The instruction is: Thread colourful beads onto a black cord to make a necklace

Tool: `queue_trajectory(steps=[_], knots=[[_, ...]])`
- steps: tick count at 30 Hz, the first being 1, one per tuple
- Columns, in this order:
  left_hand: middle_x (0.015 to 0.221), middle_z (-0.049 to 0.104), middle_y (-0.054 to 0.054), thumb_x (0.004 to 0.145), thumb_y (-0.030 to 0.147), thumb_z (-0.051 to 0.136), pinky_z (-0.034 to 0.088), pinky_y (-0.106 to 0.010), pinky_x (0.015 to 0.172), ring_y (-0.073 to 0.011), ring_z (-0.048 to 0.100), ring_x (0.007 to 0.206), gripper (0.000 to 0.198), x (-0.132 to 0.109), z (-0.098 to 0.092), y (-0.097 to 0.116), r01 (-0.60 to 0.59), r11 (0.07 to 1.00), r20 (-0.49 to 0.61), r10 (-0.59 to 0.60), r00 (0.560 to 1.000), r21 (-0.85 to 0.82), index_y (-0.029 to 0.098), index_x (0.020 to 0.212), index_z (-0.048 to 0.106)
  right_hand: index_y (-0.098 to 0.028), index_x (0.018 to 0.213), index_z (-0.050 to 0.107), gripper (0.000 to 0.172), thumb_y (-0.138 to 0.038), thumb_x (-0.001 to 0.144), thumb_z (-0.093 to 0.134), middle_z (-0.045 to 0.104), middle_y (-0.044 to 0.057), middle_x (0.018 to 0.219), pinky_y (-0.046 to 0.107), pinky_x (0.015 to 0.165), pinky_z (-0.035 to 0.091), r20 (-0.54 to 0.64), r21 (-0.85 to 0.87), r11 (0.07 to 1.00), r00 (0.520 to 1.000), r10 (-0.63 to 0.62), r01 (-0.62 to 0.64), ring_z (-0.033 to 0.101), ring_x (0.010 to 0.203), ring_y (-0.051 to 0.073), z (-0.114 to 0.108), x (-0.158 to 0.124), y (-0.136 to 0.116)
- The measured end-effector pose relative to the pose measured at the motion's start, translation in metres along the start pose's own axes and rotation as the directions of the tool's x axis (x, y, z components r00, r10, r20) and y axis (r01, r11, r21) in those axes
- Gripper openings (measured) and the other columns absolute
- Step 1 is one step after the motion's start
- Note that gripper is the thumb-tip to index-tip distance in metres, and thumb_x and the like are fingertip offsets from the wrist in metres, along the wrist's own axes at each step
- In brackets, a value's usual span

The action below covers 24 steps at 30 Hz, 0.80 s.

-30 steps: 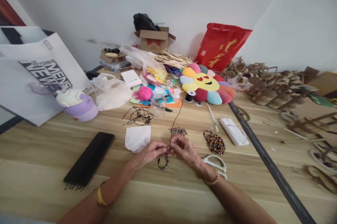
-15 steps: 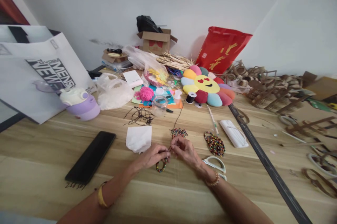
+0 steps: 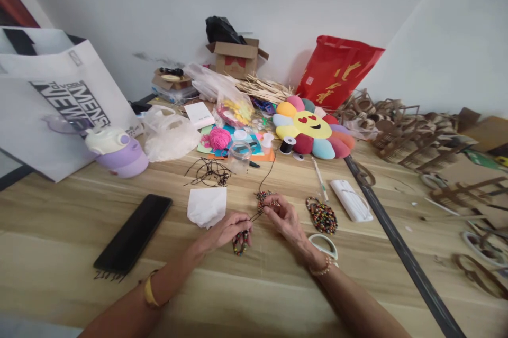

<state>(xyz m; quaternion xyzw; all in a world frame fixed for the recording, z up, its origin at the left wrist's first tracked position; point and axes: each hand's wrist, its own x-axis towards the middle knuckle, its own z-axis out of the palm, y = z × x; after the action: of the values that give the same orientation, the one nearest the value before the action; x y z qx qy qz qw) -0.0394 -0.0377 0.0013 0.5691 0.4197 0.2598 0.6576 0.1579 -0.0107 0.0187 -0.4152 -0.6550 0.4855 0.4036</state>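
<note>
My left hand (image 3: 230, 229) is closed on a small bracelet of multicoloured beads (image 3: 239, 245), whose loop hangs below the fingers. From it a dark cord (image 3: 257, 215) runs to my right hand (image 3: 283, 216), which pinches the cord between thumb and fingertips. Just beyond the right fingertips lies a pile of loose coloured beads (image 3: 262, 200), partly hidden by that hand. A black thread (image 3: 270, 171) stretches from near the pile up toward a black spool (image 3: 288, 145). Right of my hand sits a heap of strung beads (image 3: 323, 216). Scissors with white handles (image 3: 323, 244) lie partly under my right wrist.
A white paper (image 3: 207, 206) and a black phone (image 3: 133, 233) lie on the left. Cut black cords (image 3: 208, 171), a clear jar (image 3: 239, 156) and a flower cushion (image 3: 313, 126) stand further back. A white packet (image 3: 351, 200) lies right, beside a dark strip (image 3: 400, 243).
My hands have moved apart, with the cord now stretched between them. The right fingers have shifted slightly right and up, and the view has tilted a little.
</note>
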Motion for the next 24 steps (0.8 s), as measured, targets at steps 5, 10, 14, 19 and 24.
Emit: queue_trajectory(steps=[5,10,14,19,24], knots=[[0.066,0.069,-0.006,0.082,0.049,0.052,0.036,-0.021,0.046,-0.0104,0.055,0.049,0.037,0.001,0.002,0.006,0.027,0.999,-0.056,-0.029,0.998,-0.041,0.014,0.072,0.053,-0.016,0.072,0.056,0.031,-0.042,0.089,0.052,0.049,0.000,0.063,0.023,0.049,0.031,-0.027,-0.235,0.956,0.982,-0.188,0.177,0.040,0.053,0.010,-0.001,-0.005,-0.001],[0.071,0.070,-0.006,0.082,0.052,0.051,0.037,-0.022,0.048,-0.0113,0.057,0.050,0.038,0.000,0.002,0.007,0.003,0.996,-0.099,-0.011,0.995,-0.085,0.014,0.075,0.055,-0.014,0.068,0.061,0.046,-0.042,0.097,0.038,0.055,0.002,0.063,0.025,0.059,0.037,0.317,-0.190,0.969,0.944,-0.093,0.159,0.046,0.058,0.012,0.012,-0.008,-0.009],[0.068,0.068,-0.005,0.082,0.054,0.051,0.038,-0.022,0.048,-0.0113,0.056,0.050,0.041,-0.001,0.003,0.006,-0.017,1.000,-0.141,0.013,0.990,-0.025,0.013,0.075,0.057,-0.014,0.063,0.058,0.054,-0.049,0.097,0.034,0.052,0.002,0.063,0.026,0.060,0.037,0.294,-0.047,0.992,0.951,-0.099,0.118,0.045,0.060,0.012,0.023,-0.009,-0.011],[0.062,0.065,-0.005,0.080,0.060,0.050,0.040,-0.022,0.048,-0.0106,0.052,0.047,0.049,0.001,0.006,0.003,-0.045,0.997,-0.138,0.053,0.989,0.060,0.012,0.073,0.059,-0.016,0.057,0.055,0.053,-0.055,0.091,0.042,0.041,-0.002,0.054,0.024,0.049,0.032,0.182,0.031,0.999,0.983,-0.031,0.026,0.037,0.052,0.011,0.027,-0.010,-0.001],[0.061,0.064,-0.005,0.079,0.061,0.050,0.038,-0.021,0.047,-0.0101,0.051,0.046,0.052,0.002,0.009,0.007,-0.019,1.000,-0.094,0.020,0.995,0.012,0.011,0.074,0.061,-0.015,0.087,0.069,0.044,-0.057,0.083,0.055,0.045,-0.002,0.058,0.021,0.040,0.034,0.130,0.158,0.985,0.990,0.047,-0.068,0.041,0.047,0.009,0.029,-0.010,0.009]])
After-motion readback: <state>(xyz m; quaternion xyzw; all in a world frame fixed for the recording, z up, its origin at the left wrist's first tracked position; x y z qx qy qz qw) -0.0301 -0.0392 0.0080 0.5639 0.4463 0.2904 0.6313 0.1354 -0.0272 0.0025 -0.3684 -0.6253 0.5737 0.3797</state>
